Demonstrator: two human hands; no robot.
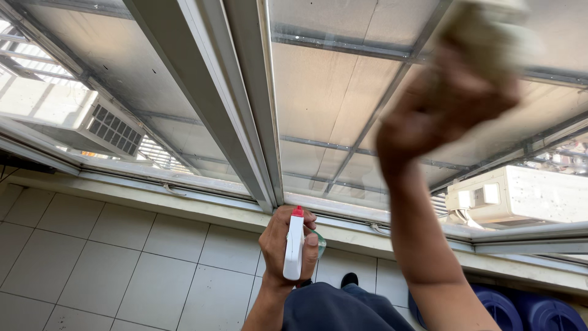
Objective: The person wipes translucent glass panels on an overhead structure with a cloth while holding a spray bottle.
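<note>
Nearest, at the bottom centre of the frame, the left hand (288,245) grips a white spray bottle (294,248) with a red tip, its fingers (310,240) wrapped round the body and trigger so the bottle stands upright and low, kept out of the way of the raised arm while ready to hand. Below it show a dark trouser leg (331,309) and a shoe toe over the pale floor tiles (122,257), and at the lower right the rounded tops of blue containers (527,309) sit against the wall under the window sill (202,205). Farther up, at the upper right, the right hand (447,110) is lifted high on an outstretched arm, blurred, its fingers closed round a beige cloth (484,37) bunched into a pad and pressed to the window glass (331,92), which lets the palm bear flat on the pane. A white window frame (245,104) runs down the middle of the picture between the panes. Farthest, beyond the glass, air-conditioner units show at the left (104,125) and right (520,196) beneath a translucent awning.
</note>
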